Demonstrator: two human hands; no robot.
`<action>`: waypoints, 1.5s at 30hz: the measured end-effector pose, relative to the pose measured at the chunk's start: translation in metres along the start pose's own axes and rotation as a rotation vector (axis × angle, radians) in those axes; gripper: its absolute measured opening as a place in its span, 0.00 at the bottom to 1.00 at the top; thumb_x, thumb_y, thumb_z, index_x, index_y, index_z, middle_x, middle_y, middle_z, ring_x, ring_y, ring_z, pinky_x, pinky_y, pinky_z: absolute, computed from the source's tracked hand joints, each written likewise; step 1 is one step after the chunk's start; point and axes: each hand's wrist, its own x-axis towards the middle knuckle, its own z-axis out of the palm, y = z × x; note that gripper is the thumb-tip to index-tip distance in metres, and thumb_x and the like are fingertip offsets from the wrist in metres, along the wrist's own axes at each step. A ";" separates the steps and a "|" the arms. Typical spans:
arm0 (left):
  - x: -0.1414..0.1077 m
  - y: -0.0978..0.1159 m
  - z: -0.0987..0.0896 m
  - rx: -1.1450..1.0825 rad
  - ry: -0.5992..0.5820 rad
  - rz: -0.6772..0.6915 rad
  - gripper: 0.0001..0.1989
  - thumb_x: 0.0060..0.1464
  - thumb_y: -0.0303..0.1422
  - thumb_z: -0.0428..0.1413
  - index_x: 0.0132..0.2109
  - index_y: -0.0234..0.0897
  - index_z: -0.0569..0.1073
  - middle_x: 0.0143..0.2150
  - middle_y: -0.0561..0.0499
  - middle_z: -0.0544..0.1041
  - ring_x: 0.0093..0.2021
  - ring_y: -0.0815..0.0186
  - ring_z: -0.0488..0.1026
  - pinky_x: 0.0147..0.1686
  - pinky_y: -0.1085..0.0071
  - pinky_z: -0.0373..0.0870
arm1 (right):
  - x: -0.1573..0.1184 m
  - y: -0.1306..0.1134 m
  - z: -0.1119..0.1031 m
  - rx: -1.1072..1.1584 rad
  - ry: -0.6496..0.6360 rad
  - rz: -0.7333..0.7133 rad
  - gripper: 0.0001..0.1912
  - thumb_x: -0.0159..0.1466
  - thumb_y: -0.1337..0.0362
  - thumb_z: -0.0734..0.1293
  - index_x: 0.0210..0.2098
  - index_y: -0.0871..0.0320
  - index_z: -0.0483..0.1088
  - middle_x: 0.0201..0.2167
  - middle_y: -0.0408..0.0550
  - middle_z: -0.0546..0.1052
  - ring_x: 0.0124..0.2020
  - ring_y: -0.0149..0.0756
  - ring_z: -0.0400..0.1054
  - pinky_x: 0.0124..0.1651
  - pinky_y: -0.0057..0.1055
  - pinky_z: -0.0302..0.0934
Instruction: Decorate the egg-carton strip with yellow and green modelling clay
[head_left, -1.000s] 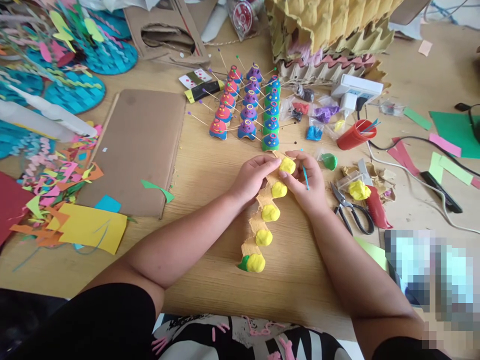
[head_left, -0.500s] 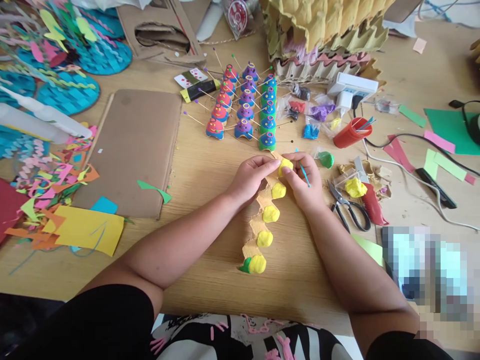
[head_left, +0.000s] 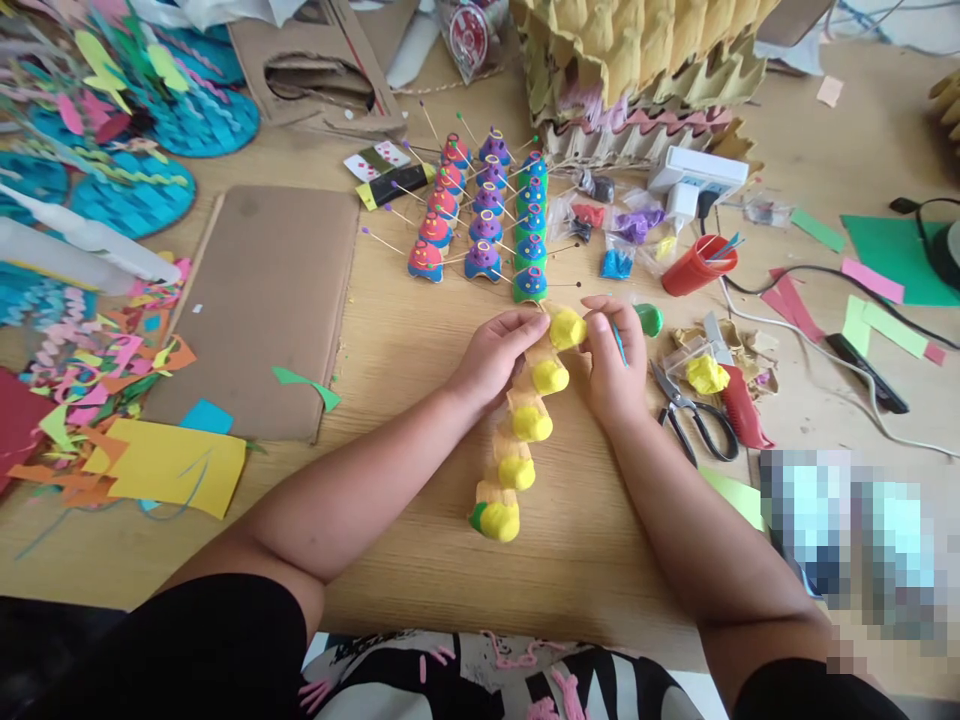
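A bumpy strip of egg carton (head_left: 520,398) runs toward me, with yellow clay on its several bumps and a bit of green clay (head_left: 477,516) at the near end. My left hand (head_left: 498,352) pinches the strip's far end from the left. Beside the farthest yellow lump (head_left: 568,328), my right hand (head_left: 616,358) is curled, with a thin blue stick (head_left: 619,345) held among its fingers. Beyond the hands stand rows of painted carton caterpillars: red (head_left: 433,229), purple (head_left: 487,226) and green-blue (head_left: 531,247).
Scissors (head_left: 694,412), yellow clay (head_left: 706,374) and a red cup (head_left: 699,266) lie to the right. A cardboard sheet (head_left: 262,310) and paper scraps (head_left: 135,370) are at left. Egg trays (head_left: 645,60) are stacked at the back.
The strip has tilted, so the yellow lumps show more from the side. My right fingers have moved slightly right, off the top of the farthest lump.
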 end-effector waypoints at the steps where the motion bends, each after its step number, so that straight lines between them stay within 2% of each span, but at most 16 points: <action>1: 0.001 0.000 -0.001 -0.016 -0.011 -0.019 0.23 0.47 0.51 0.76 0.34 0.38 0.80 0.27 0.55 0.76 0.25 0.72 0.67 0.27 0.72 0.60 | 0.001 0.004 0.001 0.044 0.022 0.038 0.25 0.67 0.35 0.70 0.46 0.49 0.75 0.32 0.40 0.70 0.31 0.32 0.62 0.36 0.33 0.61; 4: 0.002 0.000 -0.003 -0.047 -0.047 -0.048 0.24 0.44 0.53 0.77 0.34 0.41 0.79 0.28 0.53 0.77 0.25 0.69 0.69 0.28 0.69 0.61 | 0.004 0.009 0.005 0.165 -0.053 0.236 0.26 0.67 0.34 0.69 0.41 0.50 0.72 0.29 0.38 0.69 0.27 0.30 0.61 0.29 0.31 0.57; 7: 0.004 -0.001 -0.003 -0.040 -0.064 -0.052 0.23 0.45 0.54 0.76 0.35 0.44 0.79 0.30 0.51 0.80 0.29 0.63 0.75 0.32 0.65 0.67 | 0.004 0.002 0.009 0.337 -0.167 0.407 0.28 0.60 0.33 0.74 0.38 0.51 0.71 0.28 0.38 0.71 0.27 0.31 0.63 0.27 0.30 0.58; 9: 0.004 -0.003 -0.003 -0.033 -0.062 -0.044 0.23 0.45 0.55 0.76 0.36 0.45 0.80 0.31 0.52 0.80 0.31 0.61 0.77 0.33 0.63 0.70 | 0.004 -0.005 0.009 0.457 -0.193 0.496 0.30 0.56 0.34 0.78 0.38 0.51 0.71 0.27 0.37 0.72 0.25 0.30 0.61 0.25 0.30 0.58; 13: 0.003 -0.004 -0.004 -0.052 -0.079 -0.039 0.22 0.48 0.54 0.75 0.36 0.42 0.81 0.29 0.52 0.79 0.27 0.67 0.72 0.29 0.68 0.66 | 0.004 -0.011 0.004 0.557 -0.314 0.591 0.31 0.56 0.36 0.80 0.33 0.51 0.65 0.17 0.31 0.59 0.18 0.25 0.46 0.21 0.26 0.45; 16: 0.002 -0.003 -0.005 -0.052 -0.175 -0.076 0.24 0.51 0.56 0.73 0.38 0.38 0.83 0.32 0.48 0.81 0.30 0.66 0.74 0.33 0.67 0.68 | 0.003 -0.010 0.003 0.548 -0.361 0.600 0.32 0.56 0.36 0.80 0.30 0.51 0.61 0.15 0.29 0.55 0.16 0.24 0.41 0.21 0.27 0.39; 18: 0.002 -0.002 -0.005 -0.028 -0.221 -0.091 0.26 0.48 0.57 0.74 0.37 0.39 0.82 0.35 0.47 0.83 0.33 0.62 0.78 0.35 0.66 0.71 | 0.003 -0.009 0.004 0.541 -0.352 0.594 0.32 0.55 0.38 0.81 0.30 0.51 0.61 0.15 0.29 0.55 0.17 0.24 0.41 0.22 0.27 0.37; 22: 0.004 0.001 -0.004 -0.002 -0.226 -0.138 0.28 0.39 0.58 0.76 0.33 0.42 0.79 0.34 0.46 0.83 0.37 0.55 0.81 0.35 0.63 0.73 | 0.003 -0.010 0.007 0.534 -0.344 0.588 0.32 0.54 0.38 0.81 0.31 0.51 0.62 0.14 0.29 0.55 0.17 0.24 0.41 0.22 0.27 0.37; 30: 0.002 0.003 -0.001 -0.093 -0.275 -0.151 0.25 0.43 0.52 0.78 0.32 0.37 0.80 0.31 0.46 0.82 0.29 0.63 0.76 0.33 0.65 0.73 | 0.002 -0.010 0.009 0.506 -0.370 0.573 0.35 0.54 0.38 0.81 0.27 0.51 0.57 0.14 0.30 0.54 0.17 0.24 0.40 0.22 0.27 0.36; 34: 0.002 0.002 -0.003 -0.104 -0.267 -0.144 0.24 0.42 0.50 0.78 0.33 0.36 0.81 0.32 0.48 0.83 0.31 0.66 0.76 0.35 0.69 0.74 | 0.002 -0.010 0.008 0.501 -0.376 0.567 0.34 0.54 0.37 0.81 0.28 0.51 0.59 0.14 0.30 0.53 0.17 0.24 0.40 0.22 0.27 0.37; 40: 0.004 0.002 -0.006 -0.108 -0.229 -0.232 0.27 0.48 0.57 0.72 0.35 0.36 0.82 0.33 0.44 0.84 0.37 0.56 0.81 0.35 0.65 0.73 | 0.002 -0.008 0.005 0.527 -0.382 0.575 0.33 0.53 0.39 0.82 0.29 0.52 0.61 0.14 0.29 0.54 0.15 0.22 0.39 0.21 0.28 0.34; 45: 0.004 0.002 -0.009 -0.124 -0.268 -0.228 0.22 0.49 0.48 0.74 0.38 0.33 0.84 0.34 0.48 0.83 0.36 0.65 0.77 0.38 0.71 0.73 | 0.000 -0.011 0.006 0.559 -0.390 0.568 0.30 0.55 0.43 0.82 0.28 0.53 0.63 0.13 0.29 0.56 0.13 0.21 0.40 0.20 0.27 0.33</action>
